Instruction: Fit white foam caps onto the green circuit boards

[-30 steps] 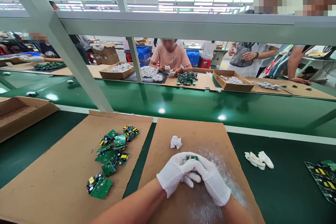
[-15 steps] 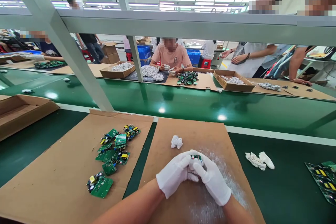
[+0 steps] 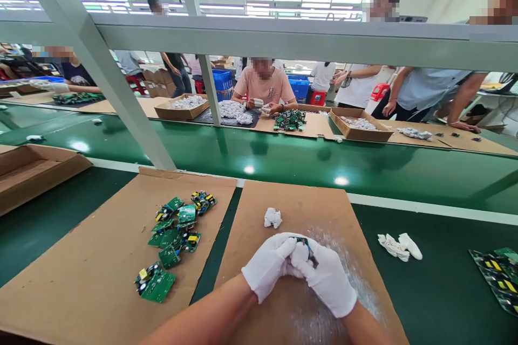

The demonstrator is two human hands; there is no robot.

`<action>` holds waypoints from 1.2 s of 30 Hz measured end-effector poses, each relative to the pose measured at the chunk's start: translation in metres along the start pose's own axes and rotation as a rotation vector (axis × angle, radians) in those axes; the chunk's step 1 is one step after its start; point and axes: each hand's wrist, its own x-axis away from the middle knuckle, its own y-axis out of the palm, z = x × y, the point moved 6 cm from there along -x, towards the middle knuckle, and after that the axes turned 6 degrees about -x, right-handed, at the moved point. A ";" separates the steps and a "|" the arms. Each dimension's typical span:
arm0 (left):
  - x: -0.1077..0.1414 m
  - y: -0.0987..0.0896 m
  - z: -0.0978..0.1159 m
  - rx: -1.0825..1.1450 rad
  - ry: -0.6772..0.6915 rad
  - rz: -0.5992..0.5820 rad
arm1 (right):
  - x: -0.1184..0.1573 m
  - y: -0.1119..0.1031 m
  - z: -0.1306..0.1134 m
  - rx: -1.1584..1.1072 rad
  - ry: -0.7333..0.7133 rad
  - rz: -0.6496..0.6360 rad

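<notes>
My left hand and my right hand, both in white gloves, meet over the brown cardboard sheet. Between their closed fingers they hold a small circuit board; only its upper edge shows, and the gloves hide the rest. Just beyond my hands lies a white crumpled lump. White smears mark the cardboard around my right hand. Several green circuit boards with yellow and black parts lie on the left cardboard sheet.
White gloves or cloths lie at right, near more boards. An open cardboard box stands at left. A metal post slants down beside the green conveyor. Across it, a person sits among trays and boards.
My fingers have shifted slightly around the board. Small white items on the conveyor have moved left. People standing in the background have changed position.
</notes>
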 end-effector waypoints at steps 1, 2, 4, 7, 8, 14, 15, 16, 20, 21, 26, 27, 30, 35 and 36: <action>0.000 -0.001 0.000 0.000 -0.002 0.006 | 0.000 0.001 -0.001 -0.036 0.006 -0.021; 0.000 -0.001 0.001 0.012 0.003 0.009 | 0.000 0.002 -0.003 -0.103 -0.001 -0.064; 0.001 -0.001 0.002 0.056 -0.001 -0.003 | 0.000 0.004 -0.008 -0.268 -0.027 -0.151; 0.002 0.002 0.002 0.043 -0.037 -0.019 | -0.002 0.001 -0.012 -0.385 0.001 -0.131; 0.003 0.002 0.002 0.003 -0.049 -0.007 | -0.002 0.000 -0.013 -0.393 0.018 -0.106; 0.004 0.006 0.004 -0.070 -0.049 0.029 | -0.001 0.004 -0.012 -0.508 0.077 -0.108; 0.004 0.007 0.003 -0.029 -0.061 0.002 | -0.001 0.003 -0.010 -0.507 0.083 -0.099; 0.003 0.009 0.003 0.018 -0.073 -0.026 | -0.001 0.002 -0.007 -0.496 0.083 -0.084; 0.002 0.008 0.003 0.096 -0.063 -0.056 | -0.001 0.000 0.004 -0.388 0.054 -0.041; 0.001 0.007 0.003 0.073 -0.048 -0.048 | -0.001 0.000 0.006 -0.321 0.053 -0.029; 0.000 0.002 -0.001 -0.008 -0.013 0.019 | 0.000 -0.002 0.007 -0.127 0.063 0.005; -0.001 0.001 -0.002 -0.003 -0.012 0.025 | 0.000 0.000 0.006 -0.192 0.059 -0.019; -0.001 0.003 -0.003 0.042 -0.021 0.001 | 0.000 0.010 0.008 -0.562 0.128 -0.082; 0.001 0.003 -0.002 -0.041 -0.024 0.055 | 0.000 0.026 0.016 -0.881 0.282 -0.022; 0.001 0.002 -0.002 -0.065 -0.018 0.071 | 0.000 0.026 0.017 -0.848 0.272 -0.023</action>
